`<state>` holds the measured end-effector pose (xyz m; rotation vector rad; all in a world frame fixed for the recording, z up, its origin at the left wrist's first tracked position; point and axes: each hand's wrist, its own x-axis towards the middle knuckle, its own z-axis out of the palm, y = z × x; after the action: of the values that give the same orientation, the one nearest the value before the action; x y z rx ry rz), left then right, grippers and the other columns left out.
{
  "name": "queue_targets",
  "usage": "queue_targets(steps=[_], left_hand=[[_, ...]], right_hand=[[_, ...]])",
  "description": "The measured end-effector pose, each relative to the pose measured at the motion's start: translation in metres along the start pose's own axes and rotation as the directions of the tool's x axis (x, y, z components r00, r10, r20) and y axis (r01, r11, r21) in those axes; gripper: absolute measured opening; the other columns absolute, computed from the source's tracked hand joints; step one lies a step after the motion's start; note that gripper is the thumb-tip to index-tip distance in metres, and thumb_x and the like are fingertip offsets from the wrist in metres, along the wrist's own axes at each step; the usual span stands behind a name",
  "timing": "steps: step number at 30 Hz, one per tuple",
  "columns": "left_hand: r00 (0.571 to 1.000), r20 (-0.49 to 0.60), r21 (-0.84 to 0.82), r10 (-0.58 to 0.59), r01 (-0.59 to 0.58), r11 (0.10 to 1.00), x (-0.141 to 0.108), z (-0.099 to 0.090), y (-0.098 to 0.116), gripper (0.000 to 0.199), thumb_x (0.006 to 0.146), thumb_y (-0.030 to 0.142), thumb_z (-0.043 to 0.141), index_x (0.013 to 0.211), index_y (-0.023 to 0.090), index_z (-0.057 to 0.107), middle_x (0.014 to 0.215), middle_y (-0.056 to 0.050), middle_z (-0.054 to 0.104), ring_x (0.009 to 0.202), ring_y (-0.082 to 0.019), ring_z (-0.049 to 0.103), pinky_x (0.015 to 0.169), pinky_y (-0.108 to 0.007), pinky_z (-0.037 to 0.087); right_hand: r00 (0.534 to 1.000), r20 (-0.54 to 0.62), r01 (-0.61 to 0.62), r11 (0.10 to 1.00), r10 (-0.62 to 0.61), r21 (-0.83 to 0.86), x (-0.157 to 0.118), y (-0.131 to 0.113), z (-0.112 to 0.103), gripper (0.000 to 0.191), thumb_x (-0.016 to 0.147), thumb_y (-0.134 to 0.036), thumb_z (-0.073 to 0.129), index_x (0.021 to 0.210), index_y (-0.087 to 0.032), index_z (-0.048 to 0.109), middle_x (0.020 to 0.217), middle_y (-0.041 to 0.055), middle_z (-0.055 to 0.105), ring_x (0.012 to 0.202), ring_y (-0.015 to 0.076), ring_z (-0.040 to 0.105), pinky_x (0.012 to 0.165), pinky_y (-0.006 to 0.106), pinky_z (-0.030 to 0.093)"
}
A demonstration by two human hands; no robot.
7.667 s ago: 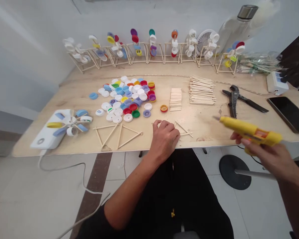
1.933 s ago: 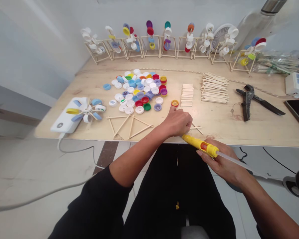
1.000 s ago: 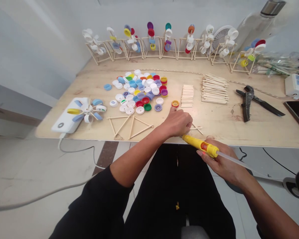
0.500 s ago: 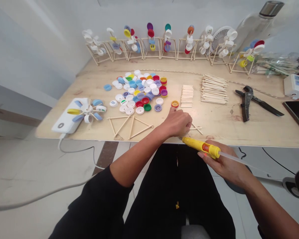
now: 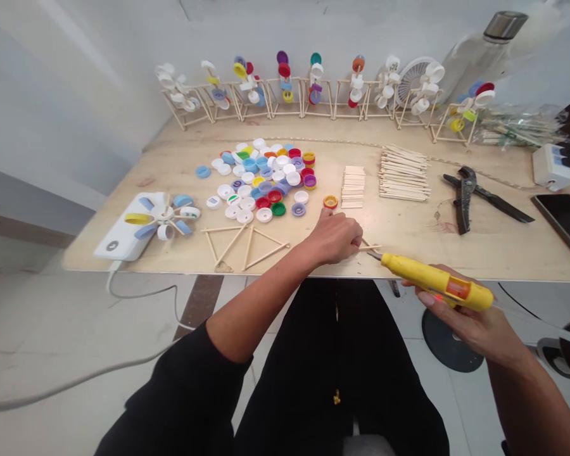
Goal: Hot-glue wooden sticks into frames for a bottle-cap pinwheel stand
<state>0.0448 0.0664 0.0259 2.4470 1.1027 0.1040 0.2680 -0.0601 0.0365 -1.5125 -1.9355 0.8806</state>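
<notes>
My left hand (image 5: 336, 239) is closed low over the table near its front edge, its fingertips hidden. From under it, to the right, poke the ends of crossing wooden sticks (image 5: 373, 247). My right hand (image 5: 479, 326) grips a yellow glue gun (image 5: 422, 273), a red light glowing by its handle and a clear glue stick trailing from its rear. Its nozzle points left and lies at the stick ends. Left of my left hand, two stick triangles (image 5: 247, 244) lie flat. A yellow-orange bottle cap (image 5: 330, 201) sits just beyond my knuckles.
Loose bottle caps (image 5: 266, 180) spread across the middle-left. Short sticks (image 5: 353, 187) and longer sticks (image 5: 403, 174) lie in stacks, with black cutters (image 5: 465, 196) and a phone (image 5: 565, 215) to the right. A cap wheel (image 5: 165, 216) rests on a white power bank (image 5: 118, 244). Stick stands with cap wheels (image 5: 285, 98) line the back.
The glue gun has moved right, its nozzle going from beside my left hand to the stick ends at its right. My left hand stays on the sticks. The view has shifted slightly.
</notes>
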Motion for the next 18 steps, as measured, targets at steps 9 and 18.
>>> queue_targets(steps=[9, 18], left_hand=[[1.0, -0.005, 0.002, -0.008, 0.008, 1.0, 0.0, 0.0, 0.002, 0.013, 0.066, 0.011, 0.051, 0.058, 0.016, 0.059, 0.063, -0.002, 0.064, 0.074, -0.019, 0.055, 0.083, -0.039, 0.027], [1.0, -0.012, 0.02, -0.01, 0.01, 1.0, 0.0, 0.002, 0.002, 0.013, 0.068, 0.012, 0.051, 0.059, 0.017, 0.06, 0.064, -0.002, 0.064, 0.073, -0.018, 0.055, 0.082, -0.038, 0.027]], right_hand=[[0.75, -0.562, -0.017, 0.84, -0.347, -0.542, 0.002, 0.038, -0.049, 0.023, 0.077, -0.032, 0.064, 0.098, -0.023, 0.061, 0.09, 0.0032, 0.066, 0.077, 0.0189, 0.063, 0.07, 0.028, 0.049], [0.776, -0.355, -0.008, 0.555, -0.521, -0.832, 0.022, 0.124, -0.093, 0.026, 0.085, -0.035, 0.052, 0.102, -0.018, 0.06, 0.098, 0.0111, 0.068, 0.086, 0.0233, 0.06, 0.078, 0.034, 0.042]])
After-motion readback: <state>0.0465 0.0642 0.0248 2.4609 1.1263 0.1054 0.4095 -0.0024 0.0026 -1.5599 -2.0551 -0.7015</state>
